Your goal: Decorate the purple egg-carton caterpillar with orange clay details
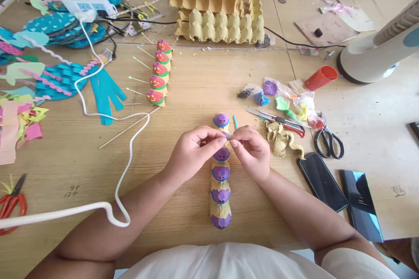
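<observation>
My left hand and my right hand meet fingertip to fingertip, both pinched. Between them is a tiny dark bit, too small to name. Below the fingers lies a strip of egg-carton cups, running toward my body. Each visible cup carries a purple clay cap with a blue edge, and several show small dark dots and a mouth line. My fingers partly cover the second cup from the far end. A small blue stick lies just beyond my right hand.
Right of my hands are bagged clay lumps, a utility knife, torn carton scraps, scissors and a phone. Red-capped carton cups with pins stand left, near a white cable. Egg cartons sit at the back.
</observation>
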Available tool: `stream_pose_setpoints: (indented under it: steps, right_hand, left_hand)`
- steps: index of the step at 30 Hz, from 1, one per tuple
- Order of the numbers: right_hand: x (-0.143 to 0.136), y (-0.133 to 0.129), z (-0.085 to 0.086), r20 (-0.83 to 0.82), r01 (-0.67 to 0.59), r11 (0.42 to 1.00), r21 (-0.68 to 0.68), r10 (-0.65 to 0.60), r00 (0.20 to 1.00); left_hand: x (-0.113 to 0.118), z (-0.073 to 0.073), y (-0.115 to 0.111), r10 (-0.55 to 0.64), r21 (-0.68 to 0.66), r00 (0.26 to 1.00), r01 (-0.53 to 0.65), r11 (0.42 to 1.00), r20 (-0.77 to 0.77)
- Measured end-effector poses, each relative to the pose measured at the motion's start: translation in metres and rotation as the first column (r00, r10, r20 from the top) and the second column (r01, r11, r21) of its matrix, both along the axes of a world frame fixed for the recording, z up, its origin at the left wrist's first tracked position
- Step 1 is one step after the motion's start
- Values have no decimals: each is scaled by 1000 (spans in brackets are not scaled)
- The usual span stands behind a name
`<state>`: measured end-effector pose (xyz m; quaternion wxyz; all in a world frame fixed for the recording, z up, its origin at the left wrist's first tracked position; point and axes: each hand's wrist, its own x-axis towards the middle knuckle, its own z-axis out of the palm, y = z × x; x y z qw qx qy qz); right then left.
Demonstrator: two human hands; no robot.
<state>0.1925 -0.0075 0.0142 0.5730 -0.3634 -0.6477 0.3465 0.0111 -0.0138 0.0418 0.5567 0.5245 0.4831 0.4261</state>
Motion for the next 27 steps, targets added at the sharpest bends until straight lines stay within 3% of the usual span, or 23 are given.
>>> stream_pose_setpoints:
  steps: [7,15,20,27]
  right_hand:
    - [-1,0,-8,-111,-1,991,-134,-14,994]
    - [0,0,-4,-21,-20,982,-188,17,1000]
    - [2,3,-7,11,56,961,-270,-55,998]
    - [0,6,-2,61,6,978,-210,7,998]
  left_hand:
    - [1,-5,0,15,-32,1000,-15,999,18]
    - [0,-4,3,29,-24,1000,-29,999,-2]
    - [-2,-9,8,71,-65,997,-70,995,12]
    - [-3,-14,11,59,-84,998,-60,995,-16]
